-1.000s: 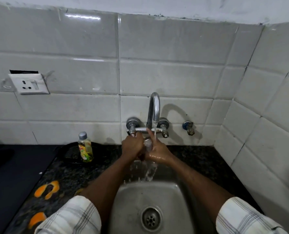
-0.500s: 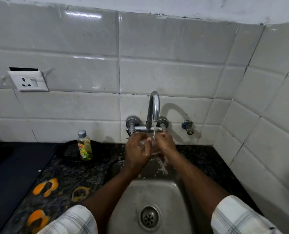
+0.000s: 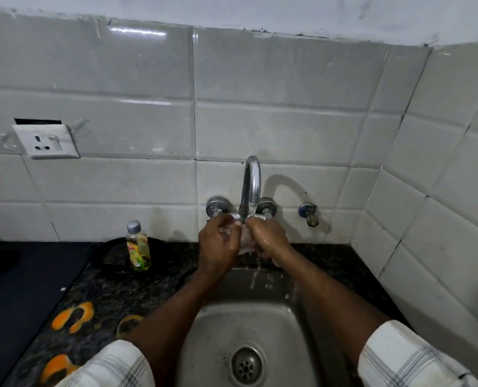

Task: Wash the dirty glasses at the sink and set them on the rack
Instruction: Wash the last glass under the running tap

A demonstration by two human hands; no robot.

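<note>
Lifted slightly since a second ago, my right hand [image 3: 271,241] is meeting my left hand [image 3: 218,244] around one clear glass [image 3: 243,243]. I am keeping both sets of fingers [image 3: 228,223] curled round it under the single running tap [image 3: 251,185], above the sink [image 3: 226,325]. One bottle [image 3: 138,247] is standing on the bench [image 3: 115,289].

Dark counter [image 3: 112,294]: btl [image 3: 138,248] upright, sink [image 3: 260,325] inset.
</note>
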